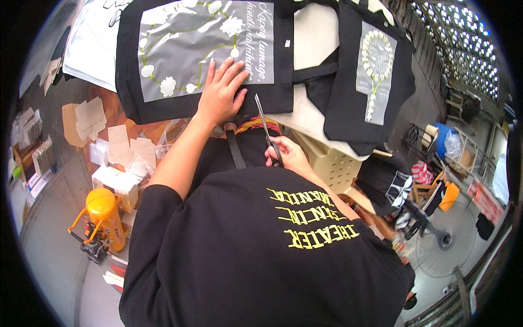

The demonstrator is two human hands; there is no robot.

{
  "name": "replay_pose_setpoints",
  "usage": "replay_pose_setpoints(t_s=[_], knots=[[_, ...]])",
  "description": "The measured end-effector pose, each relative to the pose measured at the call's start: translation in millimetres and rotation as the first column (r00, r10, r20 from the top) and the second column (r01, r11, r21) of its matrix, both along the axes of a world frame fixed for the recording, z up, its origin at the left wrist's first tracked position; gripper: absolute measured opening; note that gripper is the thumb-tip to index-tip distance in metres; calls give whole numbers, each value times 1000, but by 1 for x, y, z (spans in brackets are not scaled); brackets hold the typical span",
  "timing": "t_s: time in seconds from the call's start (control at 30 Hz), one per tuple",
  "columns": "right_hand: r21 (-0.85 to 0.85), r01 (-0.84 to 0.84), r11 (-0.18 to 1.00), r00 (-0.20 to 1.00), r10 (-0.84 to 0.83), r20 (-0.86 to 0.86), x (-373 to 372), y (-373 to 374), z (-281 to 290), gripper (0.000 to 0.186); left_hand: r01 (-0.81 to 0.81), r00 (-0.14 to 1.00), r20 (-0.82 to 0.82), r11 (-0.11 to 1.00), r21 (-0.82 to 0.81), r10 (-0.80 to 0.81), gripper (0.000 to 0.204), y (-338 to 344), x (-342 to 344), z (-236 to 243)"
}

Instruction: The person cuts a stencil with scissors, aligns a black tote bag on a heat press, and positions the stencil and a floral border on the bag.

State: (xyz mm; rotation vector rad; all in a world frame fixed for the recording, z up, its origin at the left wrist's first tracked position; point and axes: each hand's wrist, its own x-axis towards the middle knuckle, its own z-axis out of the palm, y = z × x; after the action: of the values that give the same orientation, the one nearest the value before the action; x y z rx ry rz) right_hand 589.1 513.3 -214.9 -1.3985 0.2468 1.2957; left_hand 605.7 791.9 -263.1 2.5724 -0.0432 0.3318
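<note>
Spread on the work surface ahead is a black cloth bag (128, 101) with a clear film sheet (188, 60) over a white-flower print. My left hand (222, 90) lies on the film's near edge, its fingers stretched out and holding nothing. In my right hand (289, 155), close to my body, is a pair of scissors (263, 121). Their blades look nearly together and point away toward the bag's near edge. Farther right lies a second black bag (340, 109), bearing a narrower film sheet (376, 71) with a flower print.
White cloth (90, 57) lies at the far left. Cut card pieces (120, 147) lie below it, above an orange tank-like machine (103, 210). A beige plastic chair (321, 166) stands under the table's right side. A fan (445, 240) is at the lower right.
</note>
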Motion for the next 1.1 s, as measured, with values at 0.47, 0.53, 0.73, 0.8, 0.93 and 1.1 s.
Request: replay_pose_setpoints(t_s=[0.47, 0.53, 0.73, 0.8, 0.93, 1.1], knots=[[-37, 301, 953, 941, -291, 175, -26, 69, -19, 41, 55, 997, 60, 997, -59, -52, 35, 7, -7, -10], [-54, 286, 957, 944, -272, 188, -23, 67, -16, 40, 59, 997, 56, 998, -36, -57, 35, 6, -6, -9], [-46, 326, 944, 936, -315, 159, -10, 70, -18, 33, 67, 997, 25, 998, 18, -67, 35, 4, -4, -3], [-19, 355, 935, 929, -350, 125, -6, 74, -18, 31, 66, 998, 22, 998, 22, -67, 34, 5, -4, -3], [29, 370, 929, 927, -371, 52, 1, 77, -23, 29, 67, 998, 18, 998, 13, -67, 34, 5, -3, -2], [192, 478, 857, 876, -450, -171, -1, 82, -28, 29, 70, 998, 7, 998, 9, -70, 33, 6, -3, 0]])
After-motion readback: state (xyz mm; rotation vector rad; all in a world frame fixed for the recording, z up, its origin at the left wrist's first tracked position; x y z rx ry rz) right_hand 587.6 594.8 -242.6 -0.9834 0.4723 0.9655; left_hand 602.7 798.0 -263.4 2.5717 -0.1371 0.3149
